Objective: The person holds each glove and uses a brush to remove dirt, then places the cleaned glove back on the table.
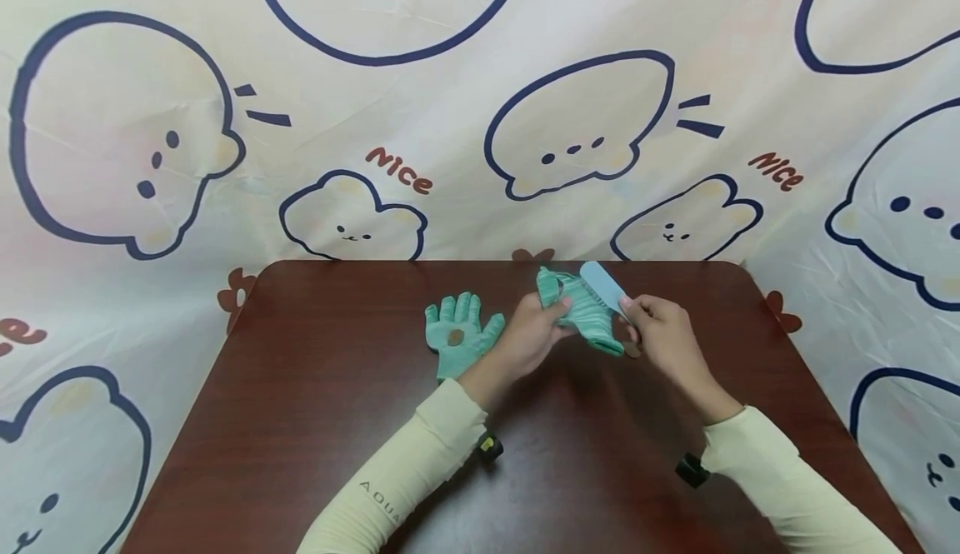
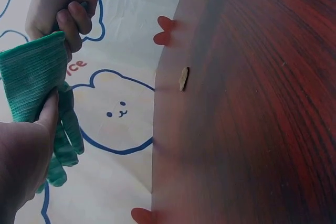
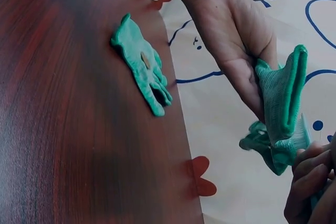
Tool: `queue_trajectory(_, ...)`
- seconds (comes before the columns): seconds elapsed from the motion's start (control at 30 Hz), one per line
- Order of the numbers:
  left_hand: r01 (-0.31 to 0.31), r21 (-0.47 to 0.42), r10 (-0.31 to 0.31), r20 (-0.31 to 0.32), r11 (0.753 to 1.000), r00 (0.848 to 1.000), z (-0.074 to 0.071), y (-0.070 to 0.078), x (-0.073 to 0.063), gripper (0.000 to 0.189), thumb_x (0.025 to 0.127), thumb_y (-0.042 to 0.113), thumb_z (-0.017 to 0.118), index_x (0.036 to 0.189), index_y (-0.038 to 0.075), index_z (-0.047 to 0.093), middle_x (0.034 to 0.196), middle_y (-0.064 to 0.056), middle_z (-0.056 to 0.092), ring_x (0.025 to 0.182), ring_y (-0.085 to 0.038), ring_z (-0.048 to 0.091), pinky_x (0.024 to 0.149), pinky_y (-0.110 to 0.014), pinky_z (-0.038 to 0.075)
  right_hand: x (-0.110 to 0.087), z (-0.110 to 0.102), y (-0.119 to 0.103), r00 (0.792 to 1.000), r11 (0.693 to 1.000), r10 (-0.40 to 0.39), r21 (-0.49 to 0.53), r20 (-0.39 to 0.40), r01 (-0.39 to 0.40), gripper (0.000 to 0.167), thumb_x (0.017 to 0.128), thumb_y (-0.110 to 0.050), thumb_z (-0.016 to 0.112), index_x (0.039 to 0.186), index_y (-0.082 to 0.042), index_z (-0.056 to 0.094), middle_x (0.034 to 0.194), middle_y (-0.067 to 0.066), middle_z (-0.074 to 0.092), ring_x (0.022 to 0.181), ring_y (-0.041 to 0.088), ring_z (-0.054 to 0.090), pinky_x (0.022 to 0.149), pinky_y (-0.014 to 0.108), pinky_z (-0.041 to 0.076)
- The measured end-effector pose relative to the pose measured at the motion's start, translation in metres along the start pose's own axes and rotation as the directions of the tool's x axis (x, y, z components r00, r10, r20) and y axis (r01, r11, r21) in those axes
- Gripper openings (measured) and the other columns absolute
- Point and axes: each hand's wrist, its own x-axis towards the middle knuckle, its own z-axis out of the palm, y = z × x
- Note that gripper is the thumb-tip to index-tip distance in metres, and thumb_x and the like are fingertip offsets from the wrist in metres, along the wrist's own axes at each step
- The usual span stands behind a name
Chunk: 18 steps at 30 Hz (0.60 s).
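My left hand [image 1: 527, 336] grips a green knitted glove [image 1: 591, 314] and lifts it over the far part of the table, thumb on the knit. In the left wrist view the glove's cuff [image 2: 31, 59] points up toward the other hand. My right hand [image 1: 666, 339] pinches a light blue brush [image 1: 602, 284], its bristles against the glove. Most of the brush's handle is hidden by the fingers. A matching green glove [image 1: 470, 346] lies flat beside my left hand, fingers spread toward the far edge, with a brown round patch [image 1: 455, 337] on it.
Under the raised glove, a small brown flat piece [image 2: 184, 79] lies on the dark reddish table [image 1: 315, 421]. A cloth backdrop [image 1: 450, 112] with bear drawings surrounds the table's far edge and sides. Dark wrist cameras [image 1: 692, 471] hang beneath both sleeves.
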Motion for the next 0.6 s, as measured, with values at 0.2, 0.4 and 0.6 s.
queue_trajectory(0.2,-0.006,-0.005,0.007,0.012,1.0,1.0,0.001,-0.002,0.001,0.047,0.108,0.006,0.046,0.155,0.008,0.043,0.157,-0.008,0.05,0.144,-0.026,0.049,0.116,-0.049,0.043,0.0,-0.001,0.001,0.999,1.0,-0.004,-0.018,-0.034,0.003,0.054,0.107,-0.049,0.045,0.091,0.0,0.062,0.075,0.021,0.056,0.055,0.02,0.043,0.047,0.032,0.039)
queue_trajectory(0.4,-0.017,0.012,0.017,-0.011,1.0,1.0,0.0,-0.001,0.001,0.043,0.107,0.006,0.047,0.15,0.006,0.048,0.15,-0.009,0.056,0.133,-0.02,0.057,0.114,-0.044,0.047,0.006,-0.007,0.007,0.992,0.996,-0.035,-0.09,-0.123,0.024,0.058,0.108,-0.052,0.041,0.093,0.0,0.064,0.075,0.018,0.059,0.053,0.018,0.042,0.045,0.032,0.037)
queue_trajectory(0.6,-0.055,0.052,0.059,-0.067,0.997,0.996,-0.011,0.005,-0.002,0.034,0.106,0.006,0.049,0.138,-0.004,0.056,0.132,-0.015,0.065,0.111,-0.012,0.064,0.099,-0.029,0.056,0.015,-0.033,0.018,0.982,0.999,0.008,-0.03,-0.189,-0.014,0.059,0.108,-0.054,0.038,0.101,0.0,0.061,0.072,0.007,0.056,0.05,0.012,0.045,0.042,0.032,0.042)
